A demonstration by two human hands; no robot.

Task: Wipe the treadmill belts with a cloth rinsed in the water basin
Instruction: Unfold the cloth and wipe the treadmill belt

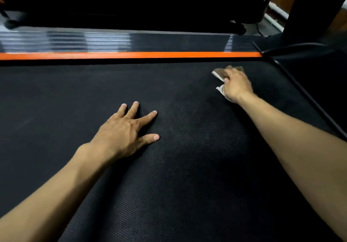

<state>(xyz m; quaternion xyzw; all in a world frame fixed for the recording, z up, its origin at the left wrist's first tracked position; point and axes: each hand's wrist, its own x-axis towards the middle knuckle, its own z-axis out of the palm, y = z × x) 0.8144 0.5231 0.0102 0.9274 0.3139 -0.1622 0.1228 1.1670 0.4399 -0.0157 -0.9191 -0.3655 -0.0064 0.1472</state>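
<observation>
A black textured treadmill belt (187,176) fills most of the head view. My right hand (237,85) is stretched to the belt's far right part and holds a small brown and white cloth (218,72) down on the belt; most of the cloth is hidden under the hand. My left hand (127,131) lies flat on the belt near the middle, fingers spread and straight, holding nothing. The water basin is out of view.
An orange stripe (131,55) and a glossy black side rail (93,40) run along the belt's far edge. A black motor cover and upright (311,40) stand at the right. Another dark machine (131,3) sits beyond the rail.
</observation>
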